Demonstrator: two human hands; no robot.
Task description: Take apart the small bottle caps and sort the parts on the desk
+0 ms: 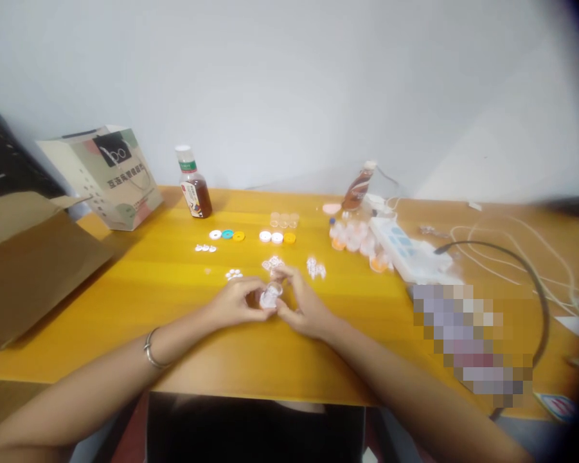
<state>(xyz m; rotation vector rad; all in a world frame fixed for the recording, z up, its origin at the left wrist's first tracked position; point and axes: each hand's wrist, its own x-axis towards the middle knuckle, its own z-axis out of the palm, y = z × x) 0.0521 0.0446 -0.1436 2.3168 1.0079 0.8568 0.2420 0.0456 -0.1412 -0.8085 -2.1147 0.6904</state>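
Observation:
Both my hands meet over the yellow wooden table (139, 276), pinching one small clear plastic piece (270, 296) between them. My left hand (238, 300), a bangle on its wrist, grips it from the left with curled fingers. My right hand (302, 303) closes on it from the right. Just beyond the hands lie small heaps of tiny white parts (273, 263), (315, 268), (233, 274). Farther back sit two rows of round discs: white, blue and yellow (227, 235), then white, white and orange (277, 237).
A tea bottle (194, 184) and a paper bag (106, 175) stand at the back left, beside an open cardboard box (24, 257). A tilted bottle (360, 186), small clear cups (356, 238), a white power strip (407, 251) and cables (525, 270) fill the right.

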